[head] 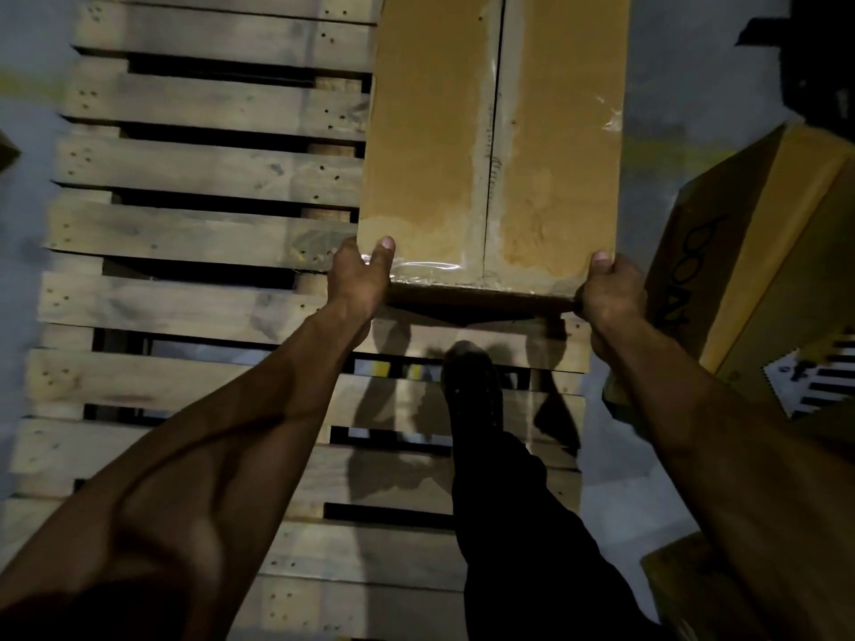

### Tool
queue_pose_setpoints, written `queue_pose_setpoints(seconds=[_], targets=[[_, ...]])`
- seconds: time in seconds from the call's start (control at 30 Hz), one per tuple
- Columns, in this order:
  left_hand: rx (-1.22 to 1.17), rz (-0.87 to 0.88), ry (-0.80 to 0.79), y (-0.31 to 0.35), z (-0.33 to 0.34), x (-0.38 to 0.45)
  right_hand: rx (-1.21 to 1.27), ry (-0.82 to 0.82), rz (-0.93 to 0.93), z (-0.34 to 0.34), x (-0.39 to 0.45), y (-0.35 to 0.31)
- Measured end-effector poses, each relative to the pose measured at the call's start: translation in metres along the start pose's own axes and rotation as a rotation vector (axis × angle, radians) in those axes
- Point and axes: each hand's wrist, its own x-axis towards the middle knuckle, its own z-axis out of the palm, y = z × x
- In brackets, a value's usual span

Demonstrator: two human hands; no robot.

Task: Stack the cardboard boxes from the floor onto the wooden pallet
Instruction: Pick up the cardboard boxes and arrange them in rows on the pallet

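Head view, looking steeply down: one wooden pallet (194, 233) of pale grey-brown slats with dark gaps between them, filling the left and centre of the floor area. One cardboard box (490, 145), long and tan, its top flaps closed along a centre seam under clear tape, held over the right-hand part of the pallet; whether its far end rests on the slats cannot be told. Left hand (358, 279) clamped on the near left corner of the box, thumb on the top face, fingers curled under the edge. Right hand (606, 289) clamped likewise on the near right corner, thumb on top. Both forearms bare and stretched forward, the hands set apart by the width of the box. One dark shoe (472, 386) and dark trouser leg standing on the pallet slats just below the box's near edge, with shadows cast across the boards around it. One second box (758, 270), tilted, to the right of the pallet, bearing dark lettering and a white barcode label (814, 386). One further box corner (680, 589) at lower right. Grey floor (684, 99) beyond.
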Motion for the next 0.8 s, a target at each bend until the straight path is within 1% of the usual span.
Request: queue_pose_setpoints(seconds=[0.17, 0.27, 0.33, 0.47, 0.53, 0.63, 0.7, 0.8], targets=[[-0.020, -0.040, -0.027, -0.001, 0.001, 0.001, 0.031, -0.014, 0.014, -0.003, -0.002, 0.000], [-0.047, -0.130, -0.053, -0.001, -0.002, -0.004, 0.061, -0.073, 0.034, -0.006, -0.006, -0.001], [-0.050, -0.148, -0.083, -0.006, -0.007, -0.010, 0.079, -0.129, 0.071, -0.009, -0.013, -0.001], [-0.013, -0.166, -0.163, -0.016, -0.027, -0.047, 0.072, -0.176, 0.158, -0.020, -0.051, 0.002], [-0.010, -0.164, -0.150, -0.018, -0.045, -0.075, 0.036, -0.230, 0.162, -0.031, -0.085, 0.000], [-0.015, -0.145, -0.102, -0.022, -0.085, -0.126, -0.051, -0.349, 0.076, -0.057, -0.147, -0.010], [0.017, -0.113, -0.093, -0.025, -0.117, -0.162, -0.095, -0.385, 0.002, -0.079, -0.192, -0.021], [0.039, -0.055, -0.066, -0.031, -0.167, -0.221, -0.124, -0.417, -0.157, -0.112, -0.257, -0.036]])
